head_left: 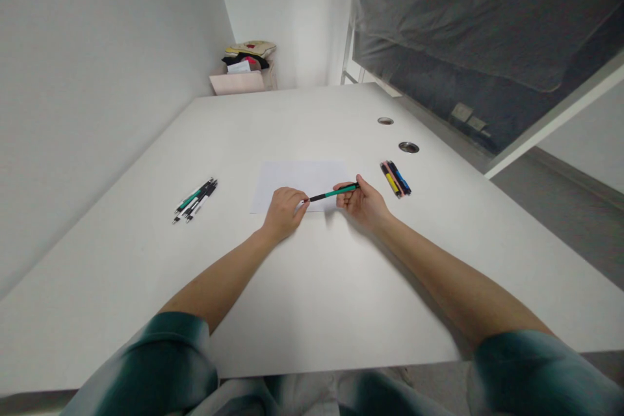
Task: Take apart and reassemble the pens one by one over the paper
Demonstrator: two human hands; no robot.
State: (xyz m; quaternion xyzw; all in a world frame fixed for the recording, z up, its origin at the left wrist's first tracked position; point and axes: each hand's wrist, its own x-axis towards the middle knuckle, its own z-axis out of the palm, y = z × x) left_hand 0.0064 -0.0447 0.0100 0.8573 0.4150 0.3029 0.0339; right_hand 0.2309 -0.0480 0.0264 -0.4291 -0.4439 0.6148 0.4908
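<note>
A green and black pen (334, 193) lies across my right hand (363, 203), its fingers pinching the green end. My left hand (285, 213) is curled closed, with the pen's black tip almost at its fingertips; I cannot tell whether they touch. Both hands hover at the near edge of a white paper sheet (297, 182) on a white table (331, 299). A bundle of black and green pens (195, 200) lies to the left of the sheet. To its right lie several highlighters and pens (394, 179) in yellow, pink and blue.
Two round cable grommets (408, 147) (385, 121) are set in the table at the far right. A pink box (237, 82) with piled items stands past the far edge by a white wall (97, 78). Grey fabric (487, 26) hangs at upper right.
</note>
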